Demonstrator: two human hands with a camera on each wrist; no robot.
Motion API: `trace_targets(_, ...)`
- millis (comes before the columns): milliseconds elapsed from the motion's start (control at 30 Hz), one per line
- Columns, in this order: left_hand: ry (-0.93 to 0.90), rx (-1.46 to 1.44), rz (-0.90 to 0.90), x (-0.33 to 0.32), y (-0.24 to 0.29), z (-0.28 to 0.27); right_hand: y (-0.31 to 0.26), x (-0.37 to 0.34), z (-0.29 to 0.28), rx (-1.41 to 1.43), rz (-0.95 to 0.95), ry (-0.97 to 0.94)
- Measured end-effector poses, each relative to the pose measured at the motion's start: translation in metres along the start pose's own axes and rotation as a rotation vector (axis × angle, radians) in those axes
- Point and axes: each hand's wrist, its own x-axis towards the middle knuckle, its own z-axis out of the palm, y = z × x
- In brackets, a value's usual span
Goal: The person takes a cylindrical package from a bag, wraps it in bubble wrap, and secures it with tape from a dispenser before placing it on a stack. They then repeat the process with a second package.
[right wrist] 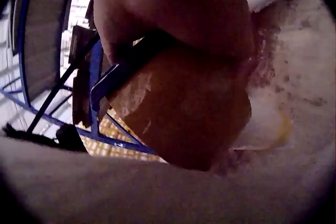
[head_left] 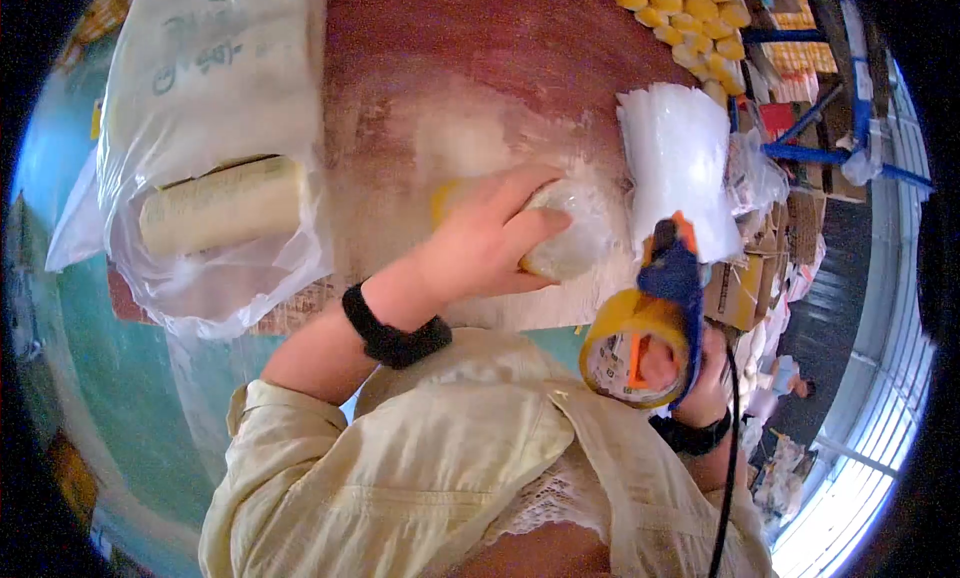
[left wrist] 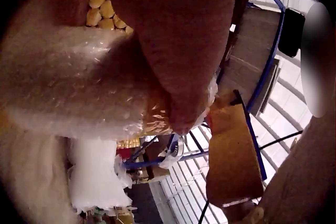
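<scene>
Plastic-wrapped bundle [head_left: 582,243]: hold steady in the left hand [head_left: 490,228], then draw the tape dispenser [head_left: 672,283], gripped in the right hand [head_left: 708,380], squarely across.

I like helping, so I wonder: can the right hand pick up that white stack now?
Probably not: the right hand is holding the tape dispenser, so it would likely have to put that down first, though the white stack looks close by.

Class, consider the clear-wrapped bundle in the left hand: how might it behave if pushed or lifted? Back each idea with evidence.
The clear-wrapped bundle would probably roll if pushed, since its sides look rounded. It may be slippery, because its plastic wrapping shines. Its surface might give slightly under the left hand, as the wrapping looks wrinkled.
</scene>
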Motion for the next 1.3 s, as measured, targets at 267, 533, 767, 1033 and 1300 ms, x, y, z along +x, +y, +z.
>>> trace_targets(267, -0.035, -0.057, 0.051, -0.010, 0.013, 0.003, 0.006, 0.018, -0.052, 0.833, 0.293, -0.499)
trace_targets(533, 0.091, -0.078, 0.131, -0.015, 0.008, 0.008, -0.035, 0.018, 0.004, 0.009, 0.216, -0.196)
trace_targets(767, 0.080, -0.024, 0.156, -0.014, 0.004, 0.007, -0.040, 0.028, 0.029, -0.279, 0.322, -0.052)
trace_targets(1033, 0.039, 0.155, 0.252, -0.006, -0.001, 0.005, -0.034, 0.027, 0.013, -0.241, 0.253, -0.067)
trace_targets(1300, 0.062, 0.032, 0.219, -0.004, -0.005, 0.004, -0.011, 0.018, -0.003, -0.178, -0.037, -0.120)
